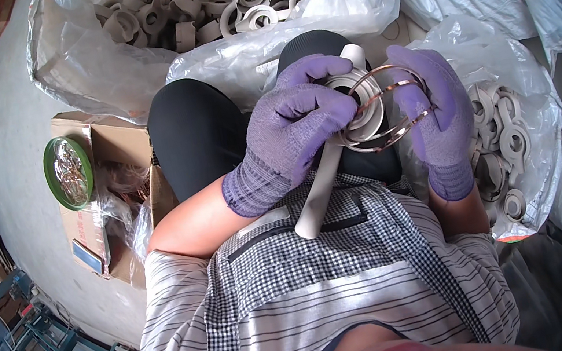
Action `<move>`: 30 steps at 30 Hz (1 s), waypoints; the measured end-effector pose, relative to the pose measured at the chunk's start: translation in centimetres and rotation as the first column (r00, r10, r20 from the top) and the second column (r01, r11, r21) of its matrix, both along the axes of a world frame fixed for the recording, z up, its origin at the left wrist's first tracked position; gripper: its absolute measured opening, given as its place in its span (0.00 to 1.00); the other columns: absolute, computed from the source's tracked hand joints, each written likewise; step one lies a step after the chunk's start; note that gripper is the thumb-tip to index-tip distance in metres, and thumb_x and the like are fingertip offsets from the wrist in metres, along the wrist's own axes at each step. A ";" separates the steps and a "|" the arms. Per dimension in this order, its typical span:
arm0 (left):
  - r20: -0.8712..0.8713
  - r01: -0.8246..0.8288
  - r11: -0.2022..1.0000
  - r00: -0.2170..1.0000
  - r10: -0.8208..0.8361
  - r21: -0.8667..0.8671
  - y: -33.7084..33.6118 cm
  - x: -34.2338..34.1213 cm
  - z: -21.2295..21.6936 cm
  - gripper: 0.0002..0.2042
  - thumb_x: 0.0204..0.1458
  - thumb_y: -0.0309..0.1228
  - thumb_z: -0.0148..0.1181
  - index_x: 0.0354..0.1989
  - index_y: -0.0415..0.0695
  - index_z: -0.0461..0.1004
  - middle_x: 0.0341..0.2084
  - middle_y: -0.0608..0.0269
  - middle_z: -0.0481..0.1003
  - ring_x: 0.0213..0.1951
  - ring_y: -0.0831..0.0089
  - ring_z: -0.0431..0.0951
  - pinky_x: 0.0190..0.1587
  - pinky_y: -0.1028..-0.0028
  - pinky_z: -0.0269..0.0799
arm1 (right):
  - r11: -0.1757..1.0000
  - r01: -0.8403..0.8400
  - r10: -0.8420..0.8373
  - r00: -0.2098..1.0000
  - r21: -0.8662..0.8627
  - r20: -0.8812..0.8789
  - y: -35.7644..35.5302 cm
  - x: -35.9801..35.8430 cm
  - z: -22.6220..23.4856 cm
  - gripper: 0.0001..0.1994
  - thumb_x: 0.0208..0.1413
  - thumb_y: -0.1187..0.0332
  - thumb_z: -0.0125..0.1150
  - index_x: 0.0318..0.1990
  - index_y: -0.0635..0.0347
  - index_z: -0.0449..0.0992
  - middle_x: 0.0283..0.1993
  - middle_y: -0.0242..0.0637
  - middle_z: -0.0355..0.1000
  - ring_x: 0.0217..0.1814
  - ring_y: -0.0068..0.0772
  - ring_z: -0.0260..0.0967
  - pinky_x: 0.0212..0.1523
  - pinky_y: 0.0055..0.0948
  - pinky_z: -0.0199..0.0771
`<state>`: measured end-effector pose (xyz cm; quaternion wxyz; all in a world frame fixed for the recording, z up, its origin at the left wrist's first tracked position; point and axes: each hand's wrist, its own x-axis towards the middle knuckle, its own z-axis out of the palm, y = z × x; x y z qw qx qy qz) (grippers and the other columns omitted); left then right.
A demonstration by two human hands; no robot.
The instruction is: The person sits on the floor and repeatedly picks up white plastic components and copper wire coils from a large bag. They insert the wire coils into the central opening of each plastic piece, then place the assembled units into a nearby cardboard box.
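Gloves of purple knit cover both hands over the lap. From my remote seat I see the left hand (291,125) curled, its fingers pinched together on the front of a pale grey plastic ring (362,106) that sits on a long pale rod (320,187); the rod slants from the chest up across the knees. The right hand (437,108) is closed around the far side of thin coppery wire hoops (400,107), which circle the plastic ring and touch it. I cannot tell exactly which fingers grip the wire, as the palm hides them.

Just right of the right hand lies a clear plastic bag (529,104) holding more grey rings. A larger bag (92,66) of the same rings sits beyond the knees. To the left, an open cardboard box (108,141) stands on the floor, with a round green-rimmed tin (69,174) at its edge.
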<state>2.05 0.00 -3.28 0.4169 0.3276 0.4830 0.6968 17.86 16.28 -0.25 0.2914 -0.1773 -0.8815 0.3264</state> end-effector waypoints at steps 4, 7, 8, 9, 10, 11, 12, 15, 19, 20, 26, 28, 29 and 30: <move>0.007 -0.023 1.000 1.000 0.023 -0.019 -0.2 0.8 -0.2 0.04 0.55 0.26 0.65 0.34 0.40 0.85 0.52 0.53 0.77 0.53 0.65 0.77 0.58 0.68 0.71 | 0.994 0.060 -0.060 0.998 0.093 -0.007 -0.3 0.2 -1.3 0.16 0.57 0.76 0.64 0.54 0.61 0.80 0.47 0.43 0.77 0.43 0.41 0.78 0.46 0.34 0.79; -0.083 -0.030 0.999 0.996 0.031 0.022 0.1 1.2 -0.4 0.05 0.57 0.25 0.63 0.36 0.38 0.84 0.53 0.52 0.76 0.53 0.66 0.77 0.58 0.68 0.71 | 0.945 0.164 -0.133 0.983 0.282 -0.124 -0.8 -0.2 -2.6 0.18 0.55 0.77 0.65 0.55 0.59 0.81 0.49 0.41 0.76 0.43 0.38 0.78 0.46 0.35 0.79; -0.162 -0.002 0.999 0.987 0.009 0.045 0.0 0.9 -0.6 0.06 0.60 0.25 0.61 0.37 0.36 0.83 0.55 0.52 0.74 0.52 0.67 0.77 0.57 0.69 0.71 | 0.933 0.164 -0.112 0.978 0.321 -0.174 -0.7 -0.5 -3.1 0.21 0.53 0.78 0.67 0.56 0.56 0.81 0.49 0.40 0.75 0.42 0.34 0.78 0.45 0.34 0.79; -0.240 0.027 0.997 0.971 -0.011 0.066 -0.1 0.8 -0.8 0.08 0.62 0.25 0.59 0.39 0.34 0.82 0.56 0.51 0.72 0.51 0.68 0.77 0.57 0.70 0.71 | 0.900 0.179 -0.116 0.977 0.396 -0.178 -0.6 -0.5 -3.2 0.20 0.52 0.78 0.67 0.55 0.57 0.81 0.49 0.40 0.75 0.42 0.34 0.78 0.44 0.34 0.79; -0.204 0.031 0.999 0.979 -0.021 0.044 -0.1 0.8 -0.8 0.08 0.63 0.25 0.58 0.39 0.34 0.82 0.56 0.51 0.72 0.51 0.69 0.77 0.57 0.71 0.72 | 0.862 0.193 -0.120 0.976 0.469 -0.182 -0.5 -0.5 -3.0 0.20 0.52 0.78 0.68 0.54 0.57 0.82 0.49 0.39 0.75 0.42 0.34 0.78 0.44 0.34 0.79; -0.172 0.036 0.999 0.985 -0.032 0.021 -0.1 0.8 -0.6 0.08 0.64 0.25 0.57 0.38 0.34 0.82 0.55 0.51 0.73 0.50 0.69 0.77 0.56 0.71 0.72 | 0.818 0.208 -0.123 0.974 0.536 -0.190 -0.4 -0.6 -2.9 0.19 0.51 0.77 0.69 0.53 0.57 0.82 0.49 0.39 0.75 0.42 0.34 0.77 0.43 0.34 0.79; -0.140 0.041 0.999 0.989 -0.041 -0.002 -0.1 0.8 -0.5 0.08 0.64 0.25 0.57 0.38 0.35 0.82 0.55 0.52 0.73 0.49 0.69 0.77 0.56 0.71 0.72 | 0.826 0.191 -0.097 0.975 0.530 -0.201 -0.2 -0.8 -2.8 0.18 0.51 0.76 0.69 0.52 0.59 0.81 0.49 0.40 0.75 0.42 0.35 0.77 0.43 0.35 0.79; -0.012 -0.007 1.000 1.000 0.007 0.020 0.1 0.9 -0.5 0.09 0.66 0.25 0.55 0.37 0.35 0.81 0.54 0.52 0.74 0.48 0.70 0.78 0.55 0.71 0.73 | 0.876 0.152 -0.035 0.966 0.457 -0.255 0.5 -0.4 -3.0 0.15 0.54 0.71 0.69 0.48 0.63 0.78 0.48 0.44 0.75 0.42 0.38 0.77 0.42 0.37 0.80; -0.001 -0.013 0.999 1.000 0.013 -0.038 0.1 0.8 -0.2 0.11 0.67 0.25 0.53 0.36 0.36 0.81 0.53 0.50 0.74 0.48 0.71 0.78 0.55 0.71 0.73 | 0.933 0.209 -0.026 0.850 0.293 -0.525 1.1 1.3 -2.8 0.16 0.64 0.63 0.62 0.52 0.65 0.70 0.47 0.51 0.76 0.47 0.46 0.79 0.46 0.41 0.86; 0.007 -0.038 0.999 0.999 0.038 -0.032 0.1 0.9 -0.3 0.09 0.64 0.26 0.56 0.35 0.36 0.82 0.51 0.51 0.76 0.47 0.72 0.79 0.52 0.72 0.75 | 0.953 0.223 -0.058 0.801 0.207 -0.595 0.9 1.0 -2.2 0.17 0.67 0.61 0.60 0.53 0.65 0.67 0.47 0.53 0.77 0.49 0.48 0.79 0.47 0.43 0.87; 0.000 -0.089 0.996 0.996 0.089 -0.022 0.3 1.0 -0.8 0.07 0.59 0.27 0.62 0.36 0.36 0.83 0.47 0.52 0.79 0.46 0.73 0.81 0.47 0.75 0.79 | 0.373 -0.658 -0.160 0.648 -0.654 -0.744 4.1 5.2 2.8 0.01 0.64 0.74 0.58 0.40 0.58 0.74 0.38 0.29 0.75 0.44 0.30 0.76 0.43 0.29 0.76; 0.018 -0.092 0.996 0.996 0.092 0.005 0.3 1.0 -1.3 0.07 0.60 0.27 0.62 0.37 0.36 0.83 0.48 0.53 0.79 0.45 0.74 0.81 0.46 0.75 0.79 | -0.011 -0.797 -0.160 0.598 -0.604 -0.785 5.1 5.9 3.6 0.04 0.62 0.77 0.58 0.36 0.56 0.76 0.33 0.24 0.73 0.41 0.24 0.75 0.40 0.25 0.73; 0.025 -0.094 0.996 0.995 0.094 0.009 0.4 1.1 -1.3 0.07 0.60 0.27 0.61 0.37 0.36 0.83 0.48 0.53 0.79 0.45 0.74 0.81 0.46 0.75 0.79 | -0.144 -0.818 -0.165 0.574 -0.556 -0.802 5.2 5.9 3.6 0.06 0.62 0.78 0.58 0.34 0.55 0.77 0.31 0.22 0.72 0.39 0.22 0.74 0.38 0.23 0.72; 0.031 -0.096 0.995 0.995 0.095 0.012 0.4 1.2 -1.4 0.08 0.60 0.28 0.61 0.38 0.36 0.83 0.48 0.53 0.79 0.45 0.74 0.81 0.46 0.75 0.79 | -0.146 -0.840 -0.157 0.541 -0.522 -0.826 5.0 5.6 2.9 0.07 0.62 0.78 0.58 0.32 0.55 0.77 0.29 0.24 0.71 0.37 0.21 0.74 0.35 0.23 0.73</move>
